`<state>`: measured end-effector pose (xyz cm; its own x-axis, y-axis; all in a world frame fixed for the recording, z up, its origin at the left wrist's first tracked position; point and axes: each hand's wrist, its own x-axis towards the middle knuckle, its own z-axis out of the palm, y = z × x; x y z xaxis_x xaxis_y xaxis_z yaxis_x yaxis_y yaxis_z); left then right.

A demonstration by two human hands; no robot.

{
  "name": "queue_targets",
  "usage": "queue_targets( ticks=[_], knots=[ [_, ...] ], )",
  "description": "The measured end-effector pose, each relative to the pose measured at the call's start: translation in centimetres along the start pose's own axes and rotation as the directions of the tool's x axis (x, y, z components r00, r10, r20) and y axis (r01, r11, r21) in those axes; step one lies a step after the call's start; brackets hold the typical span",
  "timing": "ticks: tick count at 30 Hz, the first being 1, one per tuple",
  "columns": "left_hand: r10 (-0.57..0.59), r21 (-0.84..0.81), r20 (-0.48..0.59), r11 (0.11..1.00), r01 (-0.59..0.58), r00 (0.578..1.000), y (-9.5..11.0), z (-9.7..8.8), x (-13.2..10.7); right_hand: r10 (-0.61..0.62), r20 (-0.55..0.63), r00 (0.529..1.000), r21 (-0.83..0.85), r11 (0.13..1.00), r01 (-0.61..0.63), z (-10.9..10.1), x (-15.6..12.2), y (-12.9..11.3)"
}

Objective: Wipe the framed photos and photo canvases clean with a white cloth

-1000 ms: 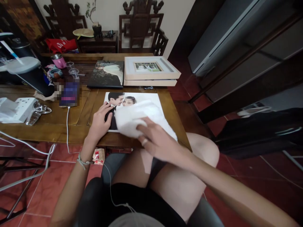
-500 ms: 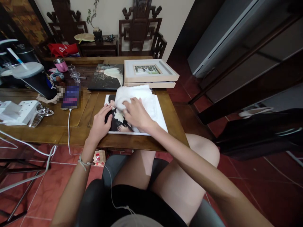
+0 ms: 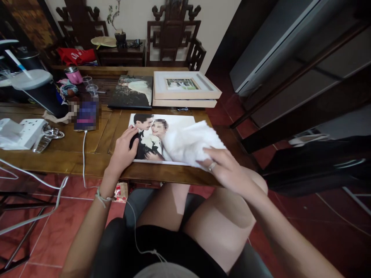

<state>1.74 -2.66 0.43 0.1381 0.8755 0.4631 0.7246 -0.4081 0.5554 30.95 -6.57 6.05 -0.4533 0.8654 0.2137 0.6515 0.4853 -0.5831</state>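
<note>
A photo panel (image 3: 150, 148) with a picture of two people lies flat near the table's front edge. My left hand (image 3: 125, 146) rests on its left side, fingers stretched out and apart, holding nothing. My right hand (image 3: 222, 164) grips a fluffy white cloth (image 3: 194, 141) by its near corner. The cloth spreads over the panel's right part and hides it. Part of the cloth reaches past the panel's right edge.
Behind the panel stand a stack of light wooden picture frames (image 3: 188, 101) and a dark photo album (image 3: 123, 94). On the left are a phone (image 3: 86, 116) on a cable, a large lidded cup (image 3: 37, 92), a pink mug (image 3: 74, 75) and a white power strip (image 3: 24, 135).
My right hand has moved right and nearer with the cloth, from the panel's middle to its right edge. The two pictured faces are now uncovered. My left hand has stayed put.
</note>
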Motion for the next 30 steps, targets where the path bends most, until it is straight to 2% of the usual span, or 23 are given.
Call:
queue_targets(
  ticks=[2,4,6,9,12,14,16,19,23,27,30],
  knots=[
    [0.001,0.006,0.005,1.000,-0.001,1.000,0.1,0.0,0.0,0.048,-0.063,0.997,-0.069,0.996,-0.053,0.6,1.7,0.9],
    [0.001,0.000,0.001,1.000,-0.001,1.000,0.5,-0.2,0.0,0.056,-0.103,0.993,-0.144,0.987,-0.070,1.8,3.7,0.5],
    [-0.002,-0.027,-0.029,1.000,0.001,1.000,0.9,-0.4,-0.1,0.035,-0.078,0.996,-0.200,0.979,-0.050,3.6,5.6,-0.8],
    [-0.025,-0.149,-0.128,0.989,0.006,0.991,1.2,-0.7,-0.3,-0.042,0.036,0.998,-0.212,0.976,0.049,6.0,7.4,-3.6],
    [-0.070,-0.310,-0.213,0.951,0.001,0.974,0.9,-0.7,-0.5,-0.226,0.168,0.960,-0.097,0.965,0.244,7.0,7.2,-5.7],
    [-0.079,-0.364,-0.231,0.931,-0.010,0.970,0.7,-0.6,-0.6,-0.335,0.209,0.919,0.019,0.941,0.338,6.4,6.0,-6.3],
    [-0.059,-0.352,-0.214,0.936,-0.021,0.975,0.6,-0.4,-0.6,-0.362,0.229,0.904,0.100,0.932,0.348,4.9,4.5,-6.1],
    [-0.006,-0.240,-0.142,0.970,-0.029,0.990,0.9,-0.3,-0.5,-0.282,0.227,0.932,0.103,0.959,0.264,2.4,2.4,-4.9],
    [-0.005,-0.105,-0.045,0.994,0.001,0.999,1.4,-0.2,-0.4,-0.093,0.095,0.991,-0.015,0.995,0.095,0.7,1.2,-1.8],
    [-0.015,-0.017,-0.024,1.000,0.015,1.000,1.3,-0.1,-0.4,0.026,-0.067,0.997,-0.107,0.994,-0.033,1.6,3.6,0.8],
    [0.000,0.013,-0.019,1.000,0.000,1.000,1.1,0.0,-0.3,0.069,-0.088,0.994,-0.050,0.996,-0.073,2.7,7.6,0.7]
  ],
)
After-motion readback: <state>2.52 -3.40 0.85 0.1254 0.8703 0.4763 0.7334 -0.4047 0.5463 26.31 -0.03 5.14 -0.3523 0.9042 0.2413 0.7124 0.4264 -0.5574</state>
